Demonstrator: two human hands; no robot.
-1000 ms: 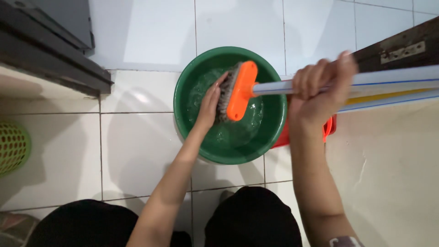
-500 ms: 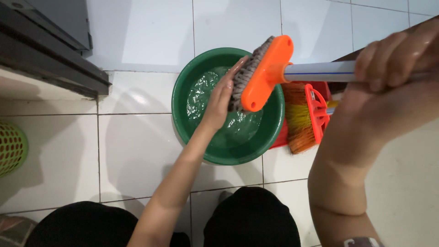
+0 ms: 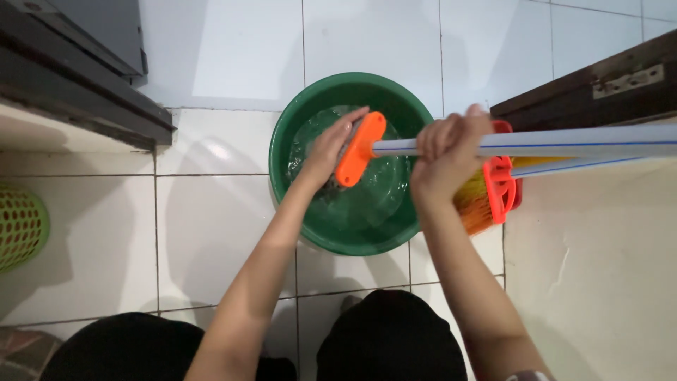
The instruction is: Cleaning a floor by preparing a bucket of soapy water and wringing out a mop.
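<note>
White tiled floor [image 3: 211, 233] carries a green basin [image 3: 395, 233] of water. Over the basin's water, the orange-headed brush [image 3: 360, 148] is pressed bristle-side against the left hand [image 3: 326, 149], fingers flat and extended, gripping nothing. Right hand [image 3: 444, 159], at the basin's right rim, is closed around the brush's pale handle [image 3: 564, 141]. Advisable: keep head low over the basin to contain splashing.

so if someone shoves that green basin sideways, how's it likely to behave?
The green basin holds water, so it is probably heavy and would slosh. On glossy floor tiles it would likely slide rather than tip, being wide and low. The plastic wall may flex a little.
</note>
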